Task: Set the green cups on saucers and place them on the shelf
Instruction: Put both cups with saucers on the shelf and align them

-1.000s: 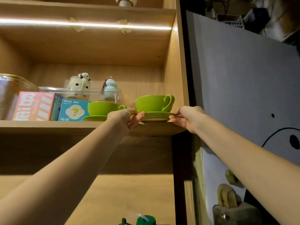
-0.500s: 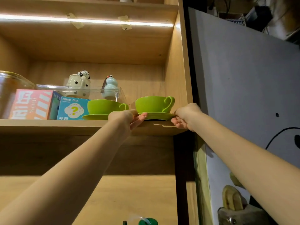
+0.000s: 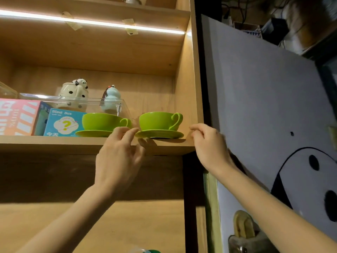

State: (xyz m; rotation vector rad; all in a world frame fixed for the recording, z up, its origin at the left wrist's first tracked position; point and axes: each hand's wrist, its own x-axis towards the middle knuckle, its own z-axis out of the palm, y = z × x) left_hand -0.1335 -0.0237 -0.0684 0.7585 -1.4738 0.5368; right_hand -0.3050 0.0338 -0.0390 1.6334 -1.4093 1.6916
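Two green cups stand on green saucers on the wooden shelf [image 3: 54, 143]. The right cup [image 3: 156, 120] rests on its saucer [image 3: 160, 134] near the shelf's right end, handle to the right. The left cup [image 3: 100, 121] sits on its saucer [image 3: 93, 133] beside it. My left hand [image 3: 118, 157] hangs just below and in front of the shelf edge, fingers spread, fingertips near the right saucer's left rim. My right hand [image 3: 207, 143] is off the saucer's right side, fingers loosely curled, holding nothing.
Behind the cups stand a teal "Blind Box" carton [image 3: 62, 121], a pink box [image 3: 18, 115] and a clear tray [image 3: 73, 99] with a panda pot [image 3: 74, 94] and a pale blue figurine [image 3: 111, 96]. The cabinet's side wall [image 3: 193, 79] borders the right cup. A grey panel [image 3: 264, 97] stands at right.
Both hands have let go of the right saucer and drawn back from the shelf. The cup and saucer now rest on the shelf.
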